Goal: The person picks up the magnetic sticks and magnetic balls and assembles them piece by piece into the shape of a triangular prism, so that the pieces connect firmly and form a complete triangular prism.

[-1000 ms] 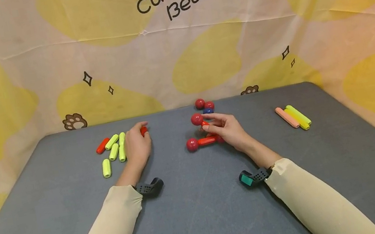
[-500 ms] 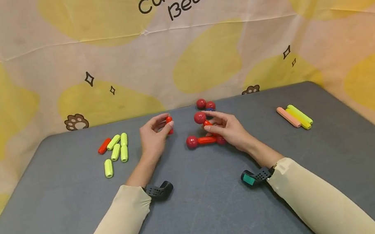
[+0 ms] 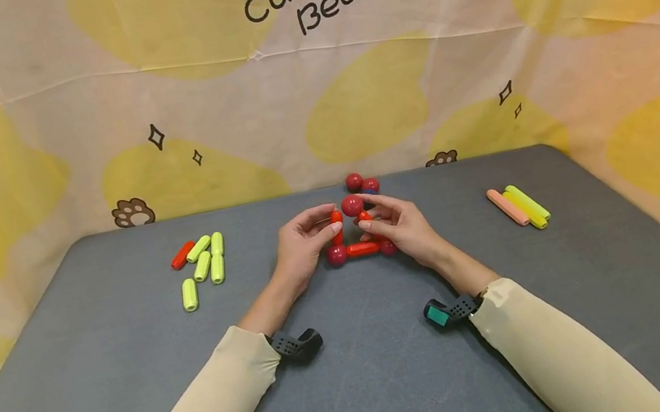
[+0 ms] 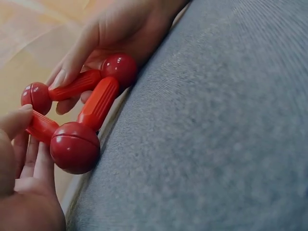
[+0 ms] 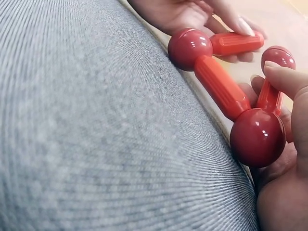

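Note:
My left hand [image 3: 304, 247] pinches a short red toy rod [image 3: 337, 227] between thumb and fingers. Its lower end meets a dark red ball [image 3: 337, 256], as the right wrist view shows. From that ball a red crossbar rod [image 3: 363, 249] runs to a second ball [image 5: 258, 138]. Rising from the second ball is another red rod [image 5: 270, 96], which my right hand [image 3: 403, 226] pinches. A third red ball [image 3: 352, 206] caps this right rod, close to the upper end of the left rod. In the head view, my right fingers partly cover the right rod.
Several lime rods [image 3: 203, 266] and one red rod [image 3: 182, 255] lie on the grey table [image 3: 363, 392] at left. A salmon rod [image 3: 508, 207] and yellow ones [image 3: 526, 207] lie at right. Behind my hands are loose red balls [image 3: 354, 182] and a mostly hidden blue piece.
My left hand has brought a red rod from the left pile rightward to the left ball of the red frame. My right hand has stayed nearly in place, still holding its rod.

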`<state>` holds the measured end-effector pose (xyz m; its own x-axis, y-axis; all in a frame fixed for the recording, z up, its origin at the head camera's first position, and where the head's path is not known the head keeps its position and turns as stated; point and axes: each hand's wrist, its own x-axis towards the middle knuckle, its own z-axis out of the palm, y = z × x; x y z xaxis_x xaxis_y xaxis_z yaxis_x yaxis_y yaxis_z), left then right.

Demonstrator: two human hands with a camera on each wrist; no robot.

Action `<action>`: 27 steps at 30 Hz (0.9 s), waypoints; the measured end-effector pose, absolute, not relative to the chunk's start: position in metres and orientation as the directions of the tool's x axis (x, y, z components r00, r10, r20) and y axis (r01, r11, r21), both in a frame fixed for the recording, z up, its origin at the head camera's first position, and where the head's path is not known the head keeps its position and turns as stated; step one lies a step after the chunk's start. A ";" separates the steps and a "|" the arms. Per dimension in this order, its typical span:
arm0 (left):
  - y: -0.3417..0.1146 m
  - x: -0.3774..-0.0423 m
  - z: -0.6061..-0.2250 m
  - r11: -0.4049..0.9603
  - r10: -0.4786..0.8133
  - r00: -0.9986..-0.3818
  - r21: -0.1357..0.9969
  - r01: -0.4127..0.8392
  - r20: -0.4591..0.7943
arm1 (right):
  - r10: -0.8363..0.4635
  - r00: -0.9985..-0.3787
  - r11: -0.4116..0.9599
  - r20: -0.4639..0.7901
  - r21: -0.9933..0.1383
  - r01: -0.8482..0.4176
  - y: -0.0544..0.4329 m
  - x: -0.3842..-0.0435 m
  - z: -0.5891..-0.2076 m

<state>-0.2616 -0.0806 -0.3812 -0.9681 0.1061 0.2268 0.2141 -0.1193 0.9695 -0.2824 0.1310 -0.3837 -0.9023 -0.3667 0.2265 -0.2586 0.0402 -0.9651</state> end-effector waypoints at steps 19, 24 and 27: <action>-0.083 -0.264 -0.386 0.066 0.188 -0.962 0.975 0.213 0.197 | -0.391 -0.898 0.124 0.200 -0.956 -0.267 0.131 -0.280 -0.383; -0.083 -0.263 -0.385 0.057 0.152 -0.968 0.976 0.209 0.198 | -0.420 -0.890 0.241 0.178 -0.924 -0.298 0.130 -0.280 -0.382; -0.083 -0.262 -0.384 0.053 0.122 -0.975 0.980 0.191 0.183 | -0.436 -0.883 0.275 0.173 -0.909 -0.314 0.130 -0.281 -0.382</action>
